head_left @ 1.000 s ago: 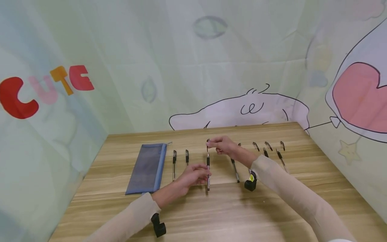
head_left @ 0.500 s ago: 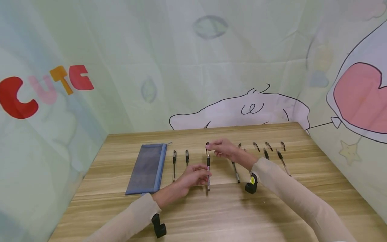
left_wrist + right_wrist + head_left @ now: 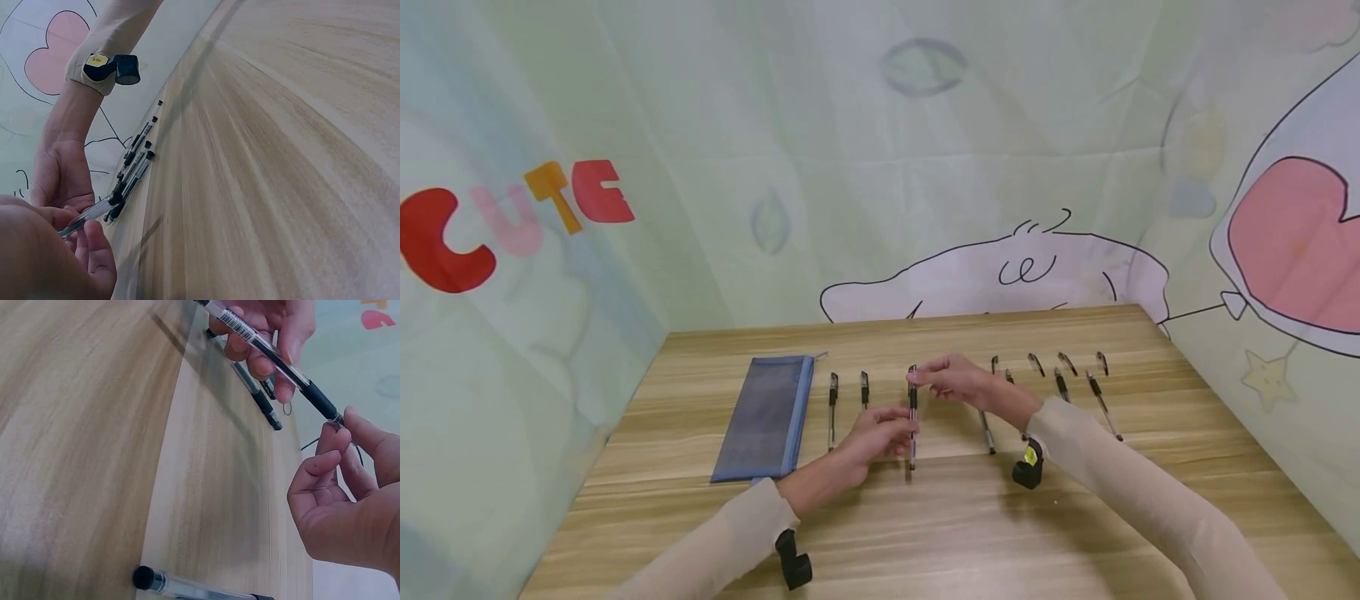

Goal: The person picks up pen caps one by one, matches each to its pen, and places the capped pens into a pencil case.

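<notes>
In the head view a clear gel pen [image 3: 913,417] with a black grip stands nearly in line with my view, clear barrel towards me. My left hand [image 3: 874,439] pinches its barrel between thumb and fingers. At the far end my right hand [image 3: 953,379] pinches the clear cap [image 3: 912,370], which sits at the pen's tip. In the right wrist view the pen [image 3: 265,353] slants between both hands, its black grip meeting the right fingertips [image 3: 334,434]. The left wrist view shows the barrel [image 3: 97,210] leaving the left thumb and fingers.
A blue mesh zip pouch [image 3: 763,421] lies at the left of the wooden table [image 3: 880,533]. Beside it rest two capped pens, one [image 3: 832,408] nearer the pouch. On the right lie several uncapped pens [image 3: 1103,402], with loose caps [image 3: 1036,363] behind them.
My right hand has brought the cap down towards me onto the pen's tip; the gap between them has closed. The left hand keeps its pinch and has shifted slightly left with the pen.
</notes>
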`<state>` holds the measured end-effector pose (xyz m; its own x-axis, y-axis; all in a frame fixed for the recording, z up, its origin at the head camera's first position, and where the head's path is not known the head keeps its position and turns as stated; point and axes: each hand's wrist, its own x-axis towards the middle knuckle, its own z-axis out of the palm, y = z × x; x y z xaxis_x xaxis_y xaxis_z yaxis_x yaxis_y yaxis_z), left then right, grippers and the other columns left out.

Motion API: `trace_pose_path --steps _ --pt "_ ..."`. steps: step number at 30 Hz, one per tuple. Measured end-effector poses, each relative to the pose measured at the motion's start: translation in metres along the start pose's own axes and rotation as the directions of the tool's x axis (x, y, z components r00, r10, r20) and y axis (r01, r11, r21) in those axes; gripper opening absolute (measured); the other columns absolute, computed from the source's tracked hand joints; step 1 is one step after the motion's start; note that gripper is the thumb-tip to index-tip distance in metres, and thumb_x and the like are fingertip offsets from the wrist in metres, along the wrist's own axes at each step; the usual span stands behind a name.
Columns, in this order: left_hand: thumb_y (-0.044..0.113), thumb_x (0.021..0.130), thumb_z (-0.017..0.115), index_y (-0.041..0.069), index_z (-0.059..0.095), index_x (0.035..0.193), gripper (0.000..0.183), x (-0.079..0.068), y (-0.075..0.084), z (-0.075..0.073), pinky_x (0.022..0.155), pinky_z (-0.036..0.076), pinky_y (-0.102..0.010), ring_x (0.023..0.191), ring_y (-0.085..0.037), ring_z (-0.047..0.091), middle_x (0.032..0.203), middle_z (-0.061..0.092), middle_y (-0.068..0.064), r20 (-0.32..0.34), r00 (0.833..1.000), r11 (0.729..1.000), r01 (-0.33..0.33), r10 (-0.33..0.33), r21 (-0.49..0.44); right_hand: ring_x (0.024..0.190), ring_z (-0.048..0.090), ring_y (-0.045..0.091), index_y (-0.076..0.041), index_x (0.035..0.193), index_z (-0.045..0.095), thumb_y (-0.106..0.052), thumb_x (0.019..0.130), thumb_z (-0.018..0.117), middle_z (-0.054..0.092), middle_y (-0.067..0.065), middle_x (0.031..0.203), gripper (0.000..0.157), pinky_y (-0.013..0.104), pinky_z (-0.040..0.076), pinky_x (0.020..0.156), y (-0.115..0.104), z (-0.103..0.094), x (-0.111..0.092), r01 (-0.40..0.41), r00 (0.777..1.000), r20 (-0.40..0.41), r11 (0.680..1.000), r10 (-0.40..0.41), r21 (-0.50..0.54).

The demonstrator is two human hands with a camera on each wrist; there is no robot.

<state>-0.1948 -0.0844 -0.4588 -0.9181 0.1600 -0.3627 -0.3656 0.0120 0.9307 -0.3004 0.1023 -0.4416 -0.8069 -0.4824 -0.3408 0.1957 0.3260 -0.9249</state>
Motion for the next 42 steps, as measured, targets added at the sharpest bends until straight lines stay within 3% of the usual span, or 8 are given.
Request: trace_pose_path --steps 12,16,20,22,24,28,35,42 --pt "0.009 0.098 0.068 -0.009 0.067 0.121 0.03 -0.003 -0.004 0.001 0.075 0.063 -0.025 0.075 -0.008 0.071 0.106 0.075 -0.022 -0.033 0.996 0.995 -0.085 0.086 0.051 0.046 0.026 0.006 -0.002 0.122 0.073 -0.03 0.095 0.074 0.045 -0.011 0.055 0.039 0.026 0.036 0.064 0.002 0.011 -0.011 0.03 0.997 -0.067 0.999 -0.033 -0.037" --pt "0.006 0.097 0.068 -0.011 0.068 0.119 0.028 -0.005 -0.001 0.002 0.072 0.062 -0.025 0.073 -0.007 0.07 0.105 0.075 -0.024 -0.046 0.992 0.99 -0.115 0.119 0.084 0.057 0.038 0.007 -0.004 0.12 0.074 -0.03 0.096 0.074 0.074 0.0 0.092 0.036 0.032 0.055 0.087 0.001 0.013 -0.015 0.015 0.994 -0.109 0.999 -0.019 -0.035" --pt "0.004 0.097 0.067 -0.011 0.068 0.119 0.026 -0.007 0.0 0.001 0.072 0.062 -0.026 0.072 -0.008 0.069 0.105 0.074 -0.025 -0.046 0.992 0.988 -0.112 0.117 0.105 0.079 0.054 0.007 -0.006 0.121 0.074 -0.03 0.097 0.073 0.067 0.013 0.136 0.035 0.042 0.053 0.107 0.001 0.016 -0.021 0.001 0.995 -0.102 1.0 -0.003 -0.023" --pt "0.002 0.097 0.067 -0.011 0.068 0.118 0.025 -0.009 0.001 0.001 0.072 0.062 -0.026 0.071 -0.009 0.068 0.105 0.074 -0.025 -0.036 0.995 0.991 -0.088 0.092 0.098 0.075 0.056 0.006 -0.006 0.121 0.074 -0.03 0.096 0.073 0.073 0.01 0.123 0.035 0.031 0.055 0.091 0.003 0.017 -0.023 -0.018 0.996 -0.088 1.0 0.016 -0.013" --pt "0.002 0.096 0.067 -0.011 0.068 0.118 0.025 -0.01 0.002 0.001 0.072 0.062 -0.026 0.07 -0.009 0.068 0.104 0.074 -0.025 -0.029 0.997 0.994 -0.066 0.069 0.088 0.057 0.037 0.007 -0.006 0.12 0.075 -0.03 0.096 0.074 0.072 0.003 0.092 0.034 0.024 0.045 0.069 0.004 0.018 -0.023 -0.026 0.997 -0.078 1.0 0.026 -0.007" --pt "0.001 0.095 0.068 -0.011 0.067 0.117 0.025 -0.012 0.001 0.001 0.071 0.062 -0.026 0.069 -0.01 0.069 0.101 0.076 -0.023 -0.012 1.0 0.997 -0.021 0.022 0.071 0.051 0.031 0.008 -0.006 0.113 0.077 -0.031 0.094 0.075 0.044 -0.009 0.058 0.032 0.023 0.029 0.056 0.008 0.02 -0.023 -0.059 0.996 -0.07 0.998 0.057 -0.026" --pt "0.0 0.093 0.071 -0.01 0.07 0.111 0.021 -0.01 -0.002 0.0 0.067 0.063 -0.028 0.064 -0.01 0.068 0.088 0.078 -0.015 -0.022 1.0 0.996 0.023 -0.021 0.086 0.052 0.034 0.008 -0.005 0.114 0.076 -0.031 0.097 0.071 0.041 -0.008 0.053 0.032 0.025 0.034 0.062 0.017 0.027 -0.022 -0.101 0.993 -0.068 0.992 0.096 -0.072" --pt "0.002 0.094 0.07 -0.009 0.068 0.116 0.025 -0.006 -0.001 0.002 0.075 0.064 -0.031 0.071 -0.012 0.073 0.102 0.076 -0.022 -0.005 1.0 0.998 -0.005 0.005 0.065 0.051 0.035 0.008 -0.003 0.126 0.07 -0.033 0.098 0.07 0.054 -0.006 0.061 0.042 0.023 0.032 0.057 0.017 0.021 -0.022 -0.069 0.996 -0.058 0.998 0.068 -0.01"
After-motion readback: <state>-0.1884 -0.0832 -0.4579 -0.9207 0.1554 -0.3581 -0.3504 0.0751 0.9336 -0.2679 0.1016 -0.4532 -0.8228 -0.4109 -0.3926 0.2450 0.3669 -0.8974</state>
